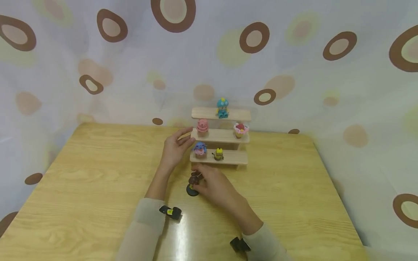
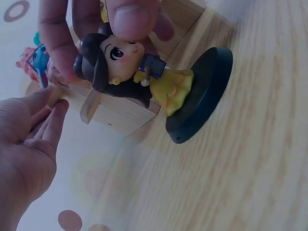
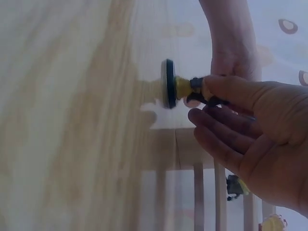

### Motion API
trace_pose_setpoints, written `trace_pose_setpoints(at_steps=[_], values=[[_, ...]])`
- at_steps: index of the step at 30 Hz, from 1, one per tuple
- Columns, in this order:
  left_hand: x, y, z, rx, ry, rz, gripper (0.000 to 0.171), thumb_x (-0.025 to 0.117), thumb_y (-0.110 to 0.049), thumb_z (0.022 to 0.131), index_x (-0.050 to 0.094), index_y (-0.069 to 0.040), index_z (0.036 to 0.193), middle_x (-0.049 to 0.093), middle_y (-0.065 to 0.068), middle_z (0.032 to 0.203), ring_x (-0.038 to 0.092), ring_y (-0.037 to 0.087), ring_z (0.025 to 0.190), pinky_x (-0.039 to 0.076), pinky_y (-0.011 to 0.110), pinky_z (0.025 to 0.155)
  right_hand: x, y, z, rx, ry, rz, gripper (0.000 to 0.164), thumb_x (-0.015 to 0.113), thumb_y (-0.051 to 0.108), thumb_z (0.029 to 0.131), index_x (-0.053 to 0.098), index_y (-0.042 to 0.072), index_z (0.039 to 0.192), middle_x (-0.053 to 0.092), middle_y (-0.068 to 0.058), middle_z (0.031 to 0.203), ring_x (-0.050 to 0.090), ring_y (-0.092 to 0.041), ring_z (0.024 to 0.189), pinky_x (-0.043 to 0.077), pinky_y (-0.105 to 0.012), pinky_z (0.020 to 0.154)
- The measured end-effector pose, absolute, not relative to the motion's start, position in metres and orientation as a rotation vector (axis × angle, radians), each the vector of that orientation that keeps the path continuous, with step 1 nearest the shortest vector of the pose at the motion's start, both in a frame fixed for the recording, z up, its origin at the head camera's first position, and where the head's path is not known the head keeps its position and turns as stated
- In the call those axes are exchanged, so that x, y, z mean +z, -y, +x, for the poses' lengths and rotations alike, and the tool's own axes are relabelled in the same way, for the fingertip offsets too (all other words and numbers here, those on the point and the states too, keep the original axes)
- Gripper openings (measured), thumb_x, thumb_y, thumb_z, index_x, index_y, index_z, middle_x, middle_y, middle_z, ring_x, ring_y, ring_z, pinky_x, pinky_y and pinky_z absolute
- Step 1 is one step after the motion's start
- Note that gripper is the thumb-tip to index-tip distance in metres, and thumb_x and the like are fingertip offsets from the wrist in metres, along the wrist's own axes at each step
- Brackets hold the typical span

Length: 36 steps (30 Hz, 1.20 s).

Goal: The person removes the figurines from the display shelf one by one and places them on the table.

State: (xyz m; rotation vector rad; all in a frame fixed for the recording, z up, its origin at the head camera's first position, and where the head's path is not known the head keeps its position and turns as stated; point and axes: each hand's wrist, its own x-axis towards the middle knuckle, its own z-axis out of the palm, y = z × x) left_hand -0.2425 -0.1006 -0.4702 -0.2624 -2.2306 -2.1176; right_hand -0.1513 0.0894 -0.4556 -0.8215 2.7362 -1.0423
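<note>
My right hand (image 1: 217,185) pinches a doll figurine (image 2: 178,89) by its head, between thumb and fingers. The figurine has dark brown hair, a yellow dress, a small blue book and a round dark base; in the right wrist view the base is just off the tabletop. My left hand (image 1: 174,148) holds the left end of the middle tier of a small wooden stepped shelf (image 1: 218,135). On its lowest tier stand a blue-and-pink figurine (image 1: 200,149) and a small yellow-topped figurine (image 1: 218,154).
A pink figurine (image 1: 202,127) and an ice-cream-like figurine (image 1: 240,129) stand on the middle tier. A blue-capped figurine (image 1: 222,108) sits on the top tier. The wooden table (image 1: 107,181) meets a patterned cloth (image 1: 137,72) behind the shelf.
</note>
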Motion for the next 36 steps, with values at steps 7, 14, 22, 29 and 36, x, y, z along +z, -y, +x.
trace_pose_setpoints(at_steps=[7,14,22,29,36], values=[[-0.468,0.098,-0.245,-2.139,2.207,-0.264,0.045,0.076,-0.015,0.100,0.065,-0.009,0.143,0.056,0.007,0.154,0.062,0.032,0.135,0.058,0.031,0.105,-0.429,-0.111,-0.152,-1.215,-2.692,-0.705,0.047,0.085,0.008,0.092,0.065,0.004,0.134,0.073,-0.013,0.124,0.072,-0.029,0.114,0.061,-0.046,0.101],[-0.465,0.097,-0.246,-2.136,2.209,-0.266,0.045,0.075,-0.014,0.100,0.065,-0.009,0.143,0.056,0.008,0.154,0.062,0.031,0.135,0.058,0.031,0.105,-0.412,-0.144,-0.166,-1.554,-2.718,-0.610,0.043,0.086,0.011,0.091,0.068,0.003,0.129,0.074,-0.012,0.122,0.071,-0.028,0.115,0.060,-0.047,0.102],[-0.467,0.099,-0.246,-2.144,2.214,-0.254,0.044,0.075,-0.012,0.100,0.065,-0.008,0.143,0.055,0.010,0.155,0.061,0.032,0.135,0.058,0.029,0.104,-0.423,-0.167,-0.183,-1.852,-2.644,-0.446,0.048,0.085,0.007,0.091,0.064,-0.001,0.134,0.067,-0.019,0.133,0.065,-0.031,0.125,0.056,-0.043,0.109],[-0.467,0.099,-0.246,-2.149,2.206,-0.246,0.045,0.075,-0.013,0.100,0.065,-0.007,0.143,0.056,0.009,0.154,0.062,0.031,0.135,0.058,0.029,0.105,-0.442,-0.162,-0.195,-1.869,-2.540,-0.432,0.050,0.082,0.011,0.095,0.062,-0.001,0.138,0.066,-0.019,0.138,0.064,-0.032,0.129,0.056,-0.040,0.110],[-0.468,0.099,-0.245,-2.162,2.198,-0.233,0.044,0.075,-0.012,0.100,0.065,-0.007,0.142,0.058,0.009,0.153,0.062,0.031,0.135,0.058,0.030,0.105,-0.453,-0.157,-0.198,-1.901,-2.457,-0.402,0.049,0.081,0.007,0.095,0.062,0.000,0.140,0.064,-0.017,0.141,0.062,-0.033,0.132,0.056,-0.037,0.110]])
